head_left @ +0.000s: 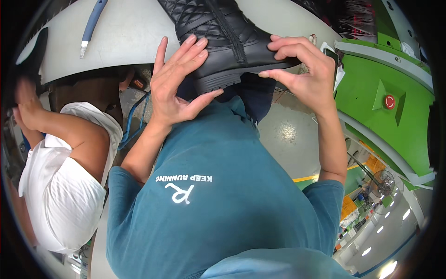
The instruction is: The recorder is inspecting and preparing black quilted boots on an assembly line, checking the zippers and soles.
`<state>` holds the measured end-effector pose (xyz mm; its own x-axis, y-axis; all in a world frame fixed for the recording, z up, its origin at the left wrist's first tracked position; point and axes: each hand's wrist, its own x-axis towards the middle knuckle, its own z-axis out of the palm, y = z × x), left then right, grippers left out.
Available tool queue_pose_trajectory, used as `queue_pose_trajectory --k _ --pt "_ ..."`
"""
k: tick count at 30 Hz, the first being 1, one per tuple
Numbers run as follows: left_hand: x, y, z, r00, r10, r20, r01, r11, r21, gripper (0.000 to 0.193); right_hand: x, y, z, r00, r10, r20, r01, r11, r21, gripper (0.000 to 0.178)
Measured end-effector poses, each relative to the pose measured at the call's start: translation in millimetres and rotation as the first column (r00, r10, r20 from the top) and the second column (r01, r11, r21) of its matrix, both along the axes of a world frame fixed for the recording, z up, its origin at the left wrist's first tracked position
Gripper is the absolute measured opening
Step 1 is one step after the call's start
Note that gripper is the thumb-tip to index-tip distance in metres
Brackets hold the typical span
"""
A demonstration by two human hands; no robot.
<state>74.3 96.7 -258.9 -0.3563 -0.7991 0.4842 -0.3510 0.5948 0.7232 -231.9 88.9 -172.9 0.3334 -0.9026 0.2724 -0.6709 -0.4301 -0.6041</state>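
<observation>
A black quilted ankle boot with a side zip and a low ridged heel lies at the near edge of the pale work table, toe to the right. My left hand rests against its heel end, the fingers spread and stretched over the quilted upper, the thumb out near the heel block. At the toe, my right hand pinches the boot, fingers on top and thumb under the sole edge.
A blue-handled tool with a pale tip lies on the table to the left. A person in white sits at my left, hands on a dark piece. On the right stands a green machine with a red button.
</observation>
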Motion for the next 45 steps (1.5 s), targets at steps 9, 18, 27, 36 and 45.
queue_pose_trajectory --k 9,18,27,36,45 --pt "0 -1 -1 1.000 -0.004 0.022 0.005 1.000 -0.024 0.073 -57 -31 7 0.985 0.167 -0.036 -0.164 0.983 0.081 0.062" --pt "-7 1 -1 1.000 0.018 -0.011 -0.019 0.999 -0.027 0.073 -65 -24 -23 0.965 0.027 0.262 -0.109 0.947 0.303 0.102" --pt "-60 4 30 0.889 -0.098 -0.448 0.098 0.995 -0.024 0.117 -4 -15 90 0.889 0.349 0.296 -0.273 0.924 -0.267 0.101" --pt "0 -5 5 0.994 0.061 -0.088 -0.048 0.989 0.136 0.063 -30 8 9 0.997 0.082 0.015 -0.080 0.992 -0.094 0.070" --pt "-38 -14 58 0.955 0.004 0.298 0.035 0.991 -0.127 0.067 14 23 -32 0.997 0.009 -0.083 -0.042 0.915 -0.402 0.034"
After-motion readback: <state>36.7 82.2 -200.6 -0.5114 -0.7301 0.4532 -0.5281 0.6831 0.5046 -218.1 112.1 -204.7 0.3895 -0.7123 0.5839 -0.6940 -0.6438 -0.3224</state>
